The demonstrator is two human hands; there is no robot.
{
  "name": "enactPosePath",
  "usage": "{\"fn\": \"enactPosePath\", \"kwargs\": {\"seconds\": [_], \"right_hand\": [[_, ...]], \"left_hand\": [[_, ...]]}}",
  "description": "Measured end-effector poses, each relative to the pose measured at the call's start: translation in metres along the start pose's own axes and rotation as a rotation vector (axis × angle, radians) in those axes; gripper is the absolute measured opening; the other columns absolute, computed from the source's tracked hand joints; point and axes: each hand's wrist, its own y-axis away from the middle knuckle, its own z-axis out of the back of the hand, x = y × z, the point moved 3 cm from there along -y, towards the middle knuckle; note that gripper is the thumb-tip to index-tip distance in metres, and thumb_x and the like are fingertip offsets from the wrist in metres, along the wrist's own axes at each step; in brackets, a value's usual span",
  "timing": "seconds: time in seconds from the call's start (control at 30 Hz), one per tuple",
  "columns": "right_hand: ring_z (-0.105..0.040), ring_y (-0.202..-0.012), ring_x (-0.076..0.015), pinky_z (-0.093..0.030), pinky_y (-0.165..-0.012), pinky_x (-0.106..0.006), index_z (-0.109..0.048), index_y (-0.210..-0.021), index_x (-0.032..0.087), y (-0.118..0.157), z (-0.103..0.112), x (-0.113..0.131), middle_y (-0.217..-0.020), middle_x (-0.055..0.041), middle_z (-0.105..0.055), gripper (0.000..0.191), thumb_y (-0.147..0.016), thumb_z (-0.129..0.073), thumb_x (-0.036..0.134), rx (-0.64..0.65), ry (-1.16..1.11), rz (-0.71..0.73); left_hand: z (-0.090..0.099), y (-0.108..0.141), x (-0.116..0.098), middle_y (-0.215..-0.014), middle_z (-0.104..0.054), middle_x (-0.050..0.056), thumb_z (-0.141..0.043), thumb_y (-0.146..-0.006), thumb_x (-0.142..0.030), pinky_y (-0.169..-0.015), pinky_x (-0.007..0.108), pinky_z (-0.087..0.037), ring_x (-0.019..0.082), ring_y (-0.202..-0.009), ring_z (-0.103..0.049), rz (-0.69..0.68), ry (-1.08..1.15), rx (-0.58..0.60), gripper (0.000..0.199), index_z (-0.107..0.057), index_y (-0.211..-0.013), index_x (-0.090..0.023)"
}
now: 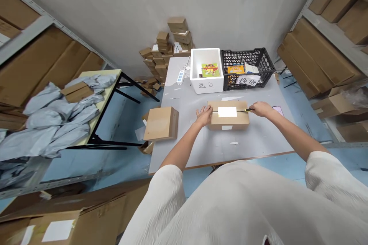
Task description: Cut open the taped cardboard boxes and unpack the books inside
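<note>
A brown cardboard box (214, 121) with a white label lies on the grey table in front of me. My left hand (204, 115) grips its left end, the fingers bent at the edge. In my right hand (260, 109) is a utility knife (248, 110) with a yellow and black handle. Its tip is at the right end of the box's top, level with the middle seam. The box top looks closed, and the label covers part of the seam.
Behind the box stand a white foam bin (207, 85) and a black plastic crate (271, 69), both holding packaged items. Another cardboard box (158, 124) sits at the table's left edge. A phone (278, 111) lies right, a power strip (180, 77) back left. Grey parcels (57, 111) cover a side table.
</note>
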Motion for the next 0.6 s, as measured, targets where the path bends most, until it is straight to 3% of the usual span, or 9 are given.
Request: {"fn": "enactPosePath", "kwargs": {"seconds": [0.17,0.37,0.5,0.6], "right_hand": [[-0.074,-0.109,-0.0322,-0.049,-0.084,-0.037,-0.083,-0.124,0.027,0.013,-0.008,-0.030,-0.120,-0.0151,-0.082,0.035,-0.110,-0.053,0.039,0.003,-0.030,-0.021],[-0.075,-0.106,-0.0315,-0.047,-0.079,-0.035,-0.081,-0.129,0.030,0.023,-0.016,-0.050,-0.119,-0.0132,-0.082,0.036,-0.109,-0.053,0.039,0.000,-0.043,-0.013],[-0.075,-0.103,-0.0320,-0.048,-0.078,-0.035,-0.083,-0.126,0.031,0.022,-0.026,-0.058,-0.114,-0.0121,-0.083,0.036,-0.108,-0.055,0.044,-0.017,-0.108,0.004],[-0.076,-0.103,-0.0319,-0.049,-0.081,-0.035,-0.084,-0.127,0.032,0.020,-0.032,-0.064,-0.114,-0.0111,-0.084,0.037,-0.107,-0.057,0.049,-0.035,-0.165,0.001]], "left_hand": [[0.005,-0.003,-0.012,-0.185,-0.030,0.008,-0.059,-0.089,-0.013,-0.132,0.078,-0.014,0.040,-0.171,-0.023,0.044,-0.069,0.020,0.082,-0.043,-0.165,-0.036],[0.009,-0.004,-0.035,-0.175,-0.040,0.019,-0.065,-0.084,-0.009,-0.134,0.075,-0.012,0.040,-0.169,-0.026,0.052,-0.176,-0.001,0.077,-0.051,-0.157,-0.027],[0.002,-0.002,-0.071,-0.172,-0.045,0.018,-0.060,-0.093,-0.017,-0.136,0.064,-0.022,0.037,-0.164,-0.034,-0.086,-0.166,-0.027,0.068,-0.052,-0.160,-0.026],[-0.009,-0.003,-0.108,-0.165,-0.052,0.013,-0.069,-0.095,-0.038,-0.131,0.050,-0.035,0.035,-0.156,-0.046,-0.279,-0.109,0.040,0.072,-0.049,-0.163,-0.029]]}}
